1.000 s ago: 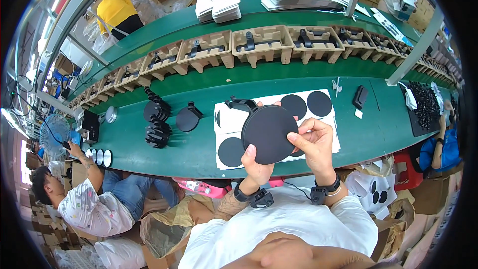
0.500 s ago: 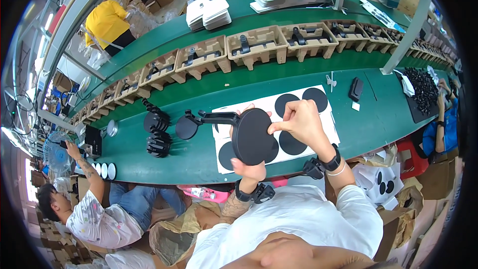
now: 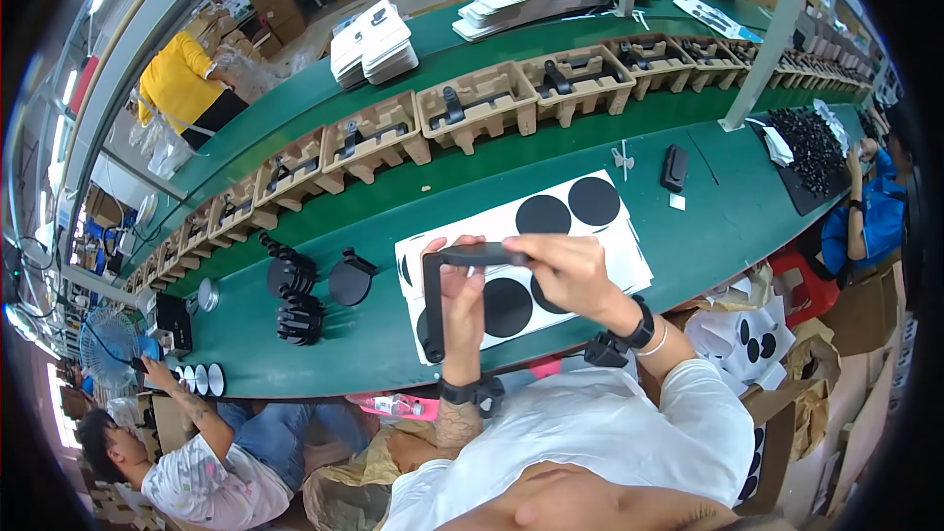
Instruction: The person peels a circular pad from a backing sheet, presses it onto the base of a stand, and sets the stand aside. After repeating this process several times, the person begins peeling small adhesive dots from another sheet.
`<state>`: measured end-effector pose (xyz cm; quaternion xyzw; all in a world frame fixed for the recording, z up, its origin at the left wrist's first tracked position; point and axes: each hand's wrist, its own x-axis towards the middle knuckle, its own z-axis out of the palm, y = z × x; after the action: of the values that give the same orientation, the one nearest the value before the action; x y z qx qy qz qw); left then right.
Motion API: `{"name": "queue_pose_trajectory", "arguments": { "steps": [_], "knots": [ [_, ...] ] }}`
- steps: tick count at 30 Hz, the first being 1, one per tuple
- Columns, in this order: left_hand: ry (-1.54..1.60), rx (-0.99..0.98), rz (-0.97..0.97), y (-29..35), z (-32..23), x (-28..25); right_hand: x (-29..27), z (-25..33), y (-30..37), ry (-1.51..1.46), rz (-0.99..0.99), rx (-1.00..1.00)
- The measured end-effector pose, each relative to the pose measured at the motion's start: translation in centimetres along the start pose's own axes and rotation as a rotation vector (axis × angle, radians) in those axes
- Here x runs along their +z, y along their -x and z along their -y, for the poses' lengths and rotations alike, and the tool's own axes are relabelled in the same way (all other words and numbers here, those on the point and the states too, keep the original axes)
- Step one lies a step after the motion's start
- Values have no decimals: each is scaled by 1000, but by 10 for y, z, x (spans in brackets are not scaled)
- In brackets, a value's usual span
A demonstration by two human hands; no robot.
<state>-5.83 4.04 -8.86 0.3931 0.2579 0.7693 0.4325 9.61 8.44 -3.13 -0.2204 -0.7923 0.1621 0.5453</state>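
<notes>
Between my hands is a black stand (image 3: 431, 300) with a flat round base (image 3: 480, 255) seen nearly edge-on and an arm hanging down on its left. My left hand (image 3: 462, 300) grips it from below, thumb up under the base. The fingers of my right hand (image 3: 570, 270) are closed on the base's right edge. Beneath them lies a white sheet (image 3: 629, 261) bearing several black round pads, such as one pad (image 3: 506, 308) right below the base. Another round black base (image 3: 351, 280) rests on the table to the left, beside a cluster of similar black stands (image 3: 299, 320).
Brown moulded trays (image 3: 479, 103) with black parts line the raised shelf ahead. A small black case (image 3: 675, 167) lies right of the sheet. Far right is a heap of small black parts (image 3: 806, 152). A co-worker (image 3: 211, 442) sits at the left; others stand beyond the shelf.
The stand has turned: its base went from facing me to nearly edge-on, and its arm from pointing left to hanging down. My right hand has moved onto the base's edge. The view has shifted slightly.
</notes>
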Motion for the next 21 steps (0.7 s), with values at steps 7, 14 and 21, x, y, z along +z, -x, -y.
{"name": "queue_pose_trajectory", "arguments": {
  "steps": [7, 14, 21],
  "knots": [
    [-270, 235, -164, -24, -56, -91, -10, -122, -69, 188, -119, 311],
    [-1564, -232, -206, -52, -64, -209, 0, -259, -154, 657, -12, 347],
    [-1852, -519, -182, -62, -45, -235, 11, -285, -146, 829, 393, 586]
  ]
}}
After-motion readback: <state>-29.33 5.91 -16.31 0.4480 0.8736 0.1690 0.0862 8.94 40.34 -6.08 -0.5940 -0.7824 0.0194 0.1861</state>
